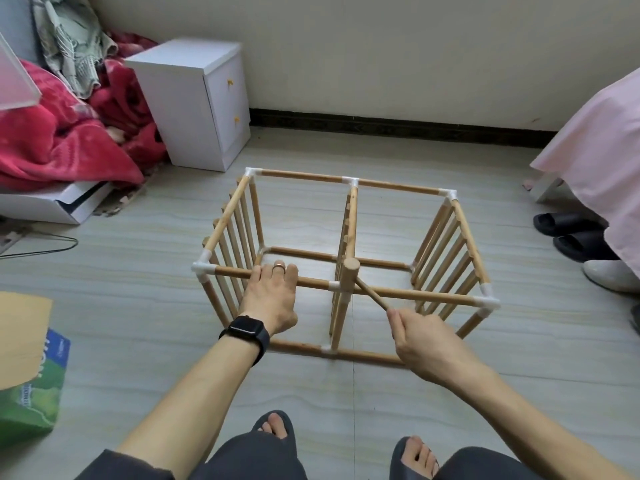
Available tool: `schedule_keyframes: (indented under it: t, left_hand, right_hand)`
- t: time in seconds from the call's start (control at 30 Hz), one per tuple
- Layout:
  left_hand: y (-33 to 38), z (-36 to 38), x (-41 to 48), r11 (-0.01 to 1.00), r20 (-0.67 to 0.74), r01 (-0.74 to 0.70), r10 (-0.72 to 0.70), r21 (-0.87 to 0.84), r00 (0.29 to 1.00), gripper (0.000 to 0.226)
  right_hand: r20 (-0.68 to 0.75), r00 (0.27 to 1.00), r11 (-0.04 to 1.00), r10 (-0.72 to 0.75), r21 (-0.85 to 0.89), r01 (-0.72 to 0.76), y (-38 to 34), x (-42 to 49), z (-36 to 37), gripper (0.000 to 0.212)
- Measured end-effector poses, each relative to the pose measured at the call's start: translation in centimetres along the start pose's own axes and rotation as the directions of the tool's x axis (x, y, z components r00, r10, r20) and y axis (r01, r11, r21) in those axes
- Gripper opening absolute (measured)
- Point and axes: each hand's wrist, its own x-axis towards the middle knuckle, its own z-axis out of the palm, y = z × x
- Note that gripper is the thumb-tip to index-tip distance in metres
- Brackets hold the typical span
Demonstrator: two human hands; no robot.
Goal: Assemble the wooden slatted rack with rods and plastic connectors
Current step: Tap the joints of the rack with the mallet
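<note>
Rack point(304, 175): on floor point(138, 306), straight before both hands.
Left hand point(270, 299): grips near top rod point(235, 271).
Right hand point(426, 344): grips mallet point(349, 271) (head over middle connector point(333, 285)), handle slanting back to it.

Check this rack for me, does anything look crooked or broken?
Nothing stands out. The rack stands level on the floor, rods seated in the white connectors. The left hand grips the near top rod; the right hand holds a mallet at the middle connector.

Left hand point(270, 299) grips the rack's point(398, 187) top rod point(233, 271); right hand point(426, 341) holds a wooden mallet point(349, 273).
</note>
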Motion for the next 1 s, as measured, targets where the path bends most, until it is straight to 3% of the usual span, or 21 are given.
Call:
schedule_keyframes:
  t: [0.07, 0.23, 0.47, 0.63, 0.7, 0.8, 0.87, 0.93, 1.0]
  left_hand:
    - [0.0, 0.0, 0.1, 1.000, 0.005, 0.000, 0.000, 0.012, 1.000, 0.046]
    - [0.8, -0.5, 0.7, 0.997, 0.021, -0.012, 0.010, 0.082, 1.000, 0.041]
    - [5.1, -1.3, 1.9, 0.999, 0.096, -0.039, 0.040, -0.011, 0.995, 0.047]
    - [6.0, -2.5, 1.9, 0.963, 0.166, -0.117, 0.160, -0.243, 0.973, 0.052]
    - [4.6, -3.2, 1.1, 0.920, 0.096, -0.121, 0.168, -0.373, 0.981, 0.063]
    - [0.4, -2.8, -1.0, 0.858, -0.198, -0.097, -0.006, -0.505, 0.980, 0.071]
    - [-2.7, -1.1, -3.0, 0.759, -0.287, 0.019, -0.269, -0.651, 0.919, 0.082]
    - [-5.0, 1.1, -4.9, 0.585, -0.117, 0.206, -0.466, -0.785, 0.877, 0.094]
    - [-6.0, 3.4, -6.1, 0.428, 0.137, 0.346, -0.448, -0.835, 0.884, 0.092]
  right_hand:
    - [-0.026, 1.000, 0.999, -0.003, -0.044, 0.002, 0.1, 0.4, -0.5, 0.038]
    - [-0.341, 0.939, 0.979, -0.049, 0.170, 0.113, 0.3, 2.2, 0.1, 0.037]
    - [-0.410, 0.910, 0.970, 0.066, 0.239, 0.037, 1.8, 8.5, 3.6, 0.042]
    - [-0.530, 0.847, 0.994, 0.035, 0.102, 0.023, 3.9, 9.0, 4.7, 0.047]
    - [-0.559, 0.829, 0.996, 0.030, 0.086, 0.022, 4.8, 8.9, 4.2, 0.044]
    - [-0.550, 0.834, 0.998, 0.036, 0.070, 0.004, 5.7, 9.1, 3.8, 0.043]
    - [-0.534, 0.844, 0.997, 0.040, 0.078, 0.003, 6.2, 8.9, 3.7, 0.043]
    - [-0.522, 0.851, 0.993, 0.054, 0.120, 0.010, 6.0, 8.5, 3.3, 0.042]
    - [-0.528, 0.848, 0.986, 0.040, 0.160, 0.054, 4.9, 7.8, 2.8, 0.044]
